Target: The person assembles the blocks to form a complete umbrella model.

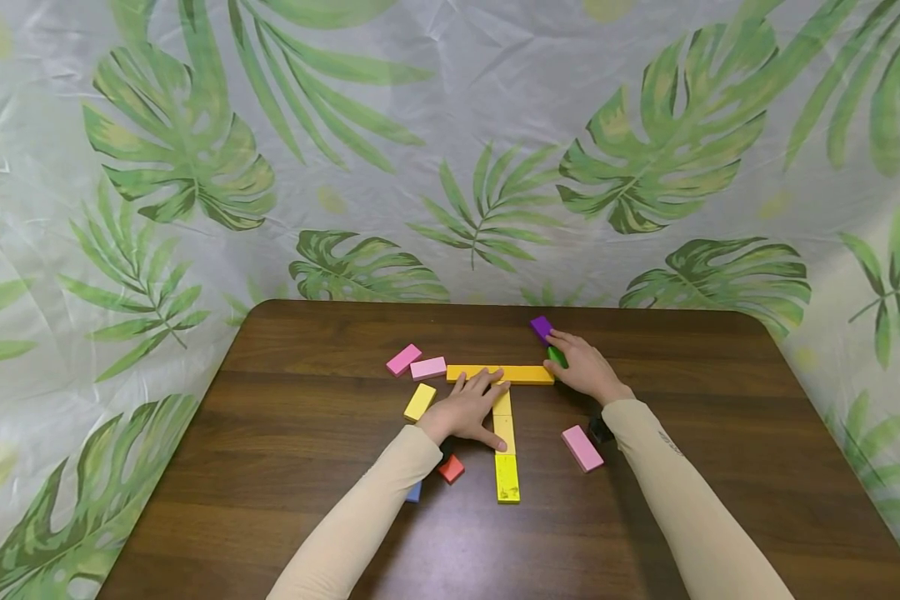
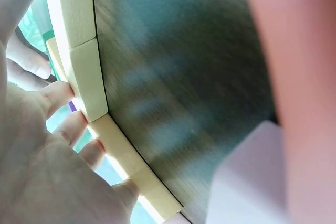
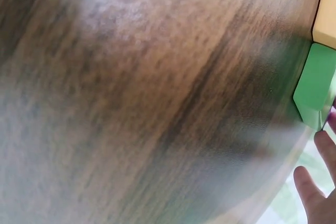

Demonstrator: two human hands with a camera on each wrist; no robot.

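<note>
Flat coloured blocks lie in a T on the table. An orange row forms its crossbar, and a yellow column runs from it toward me. My left hand is spread over the joint, fingertips on the orange row and thumb by the column. In the left wrist view, the left fingertips touch the blocks' edge. At the row's right end, my right hand holds a green block between thumb and fingers. Its index fingertip lies against a purple block. The right wrist view hides the thumb.
Two pink blocks and a loose yellow block lie left of the T. Nearer me are a red block and a blue block, partly hidden by the left sleeve. Another pink block lies near the right wrist.
</note>
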